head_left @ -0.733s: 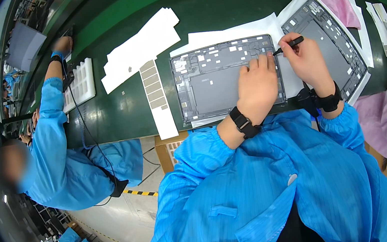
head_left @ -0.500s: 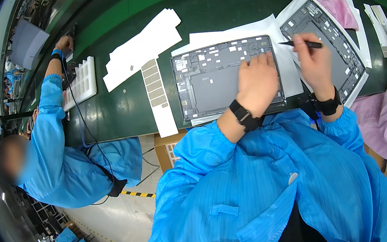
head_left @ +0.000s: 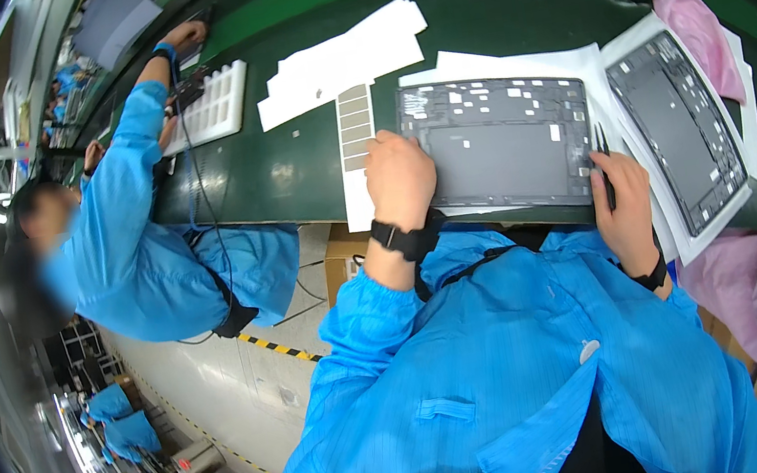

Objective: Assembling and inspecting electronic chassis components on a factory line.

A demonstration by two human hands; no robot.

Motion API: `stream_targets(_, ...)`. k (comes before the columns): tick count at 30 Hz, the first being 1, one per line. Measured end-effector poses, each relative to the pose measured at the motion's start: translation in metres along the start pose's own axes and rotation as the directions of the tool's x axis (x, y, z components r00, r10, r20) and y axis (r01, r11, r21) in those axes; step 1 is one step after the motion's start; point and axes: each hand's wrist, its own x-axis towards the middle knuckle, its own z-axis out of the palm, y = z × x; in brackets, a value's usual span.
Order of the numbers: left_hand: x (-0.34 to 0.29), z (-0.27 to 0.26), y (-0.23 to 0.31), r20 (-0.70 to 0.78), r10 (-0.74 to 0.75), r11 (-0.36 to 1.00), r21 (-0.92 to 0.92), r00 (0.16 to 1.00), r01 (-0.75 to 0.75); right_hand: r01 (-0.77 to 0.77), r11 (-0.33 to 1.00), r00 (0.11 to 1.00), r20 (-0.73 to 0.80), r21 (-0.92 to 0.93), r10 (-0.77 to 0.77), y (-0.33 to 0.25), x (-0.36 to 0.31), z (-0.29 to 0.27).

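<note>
A dark grey tablet housing [head_left: 504, 152] with many small white stickers lies in front of me on white sheets. At its left edge, my left hand [head_left: 401, 178] has curled, closed fingers, partly over a pale strip with grey-brown rectangular pieces [head_left: 357, 131]. What these fingers hold, if anything, is hidden. By the housing's right edge, my right hand [head_left: 626, 207] is closed around black tweezers [head_left: 604, 151], whose points face away from me. Their tips look slightly apart with nothing visible between them. A second similar housing [head_left: 678, 125] rests on a white sheet to the right.
White sheets [head_left: 341, 59] lie on the green table [head_left: 289, 171] at the back left. Beside them is a white compartment tray [head_left: 219, 105]. A pink cloth [head_left: 699, 37] is at the back right. People in blue and pink work on either side of me.
My left hand has moved from the housing's right part to its left edge. My right hand has come nearer with the tweezers, now upright beside the housing. The view has shifted.
</note>
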Motion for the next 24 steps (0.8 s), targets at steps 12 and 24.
stream_targets(12,0.018,0.002,-0.031,0.303,-0.138,0.708,-0.636,0.943,0.308,0.03,0.998,0.991,-0.132,0.059,-0.022,0.007,-0.012,0.009)
stream_targets(24,0.168,-0.102,0.003,-0.103,0.224,0.624,-0.749,0.969,-0.224,0.065,0.982,0.983,-0.183,0.175,-0.033,0.013,-0.01,0.001)
